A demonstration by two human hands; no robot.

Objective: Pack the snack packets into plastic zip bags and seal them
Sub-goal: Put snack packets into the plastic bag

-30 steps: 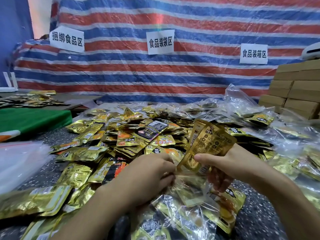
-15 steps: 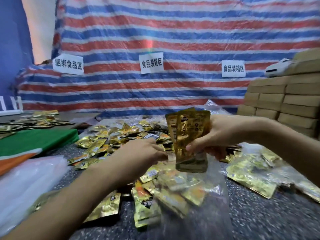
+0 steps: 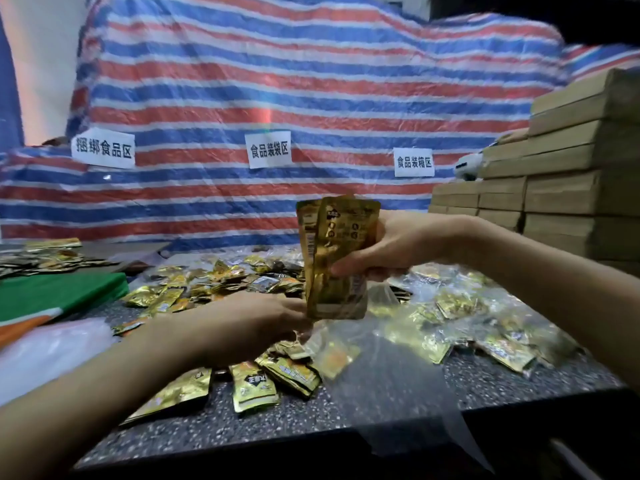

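Packet stack (image 3: pixel 337 258), clamped in right grip (image 3: pixel 391 247); left grip (image 3: pixel 256 323) closure unclear beside zip bag (image 3: pixel 374 341). Likely risk: stack fans, missing slack mouth.

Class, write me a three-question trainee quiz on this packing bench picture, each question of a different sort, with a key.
1. True or false: the right hand grips a stack of gold snack packets upright.
2. The cardboard boxes are stacked on the: A) left, B) right, C) centre?
3. What does the left hand pinch below the packets?
Key: 1 true; 2 B; 3 the clear zip bag.
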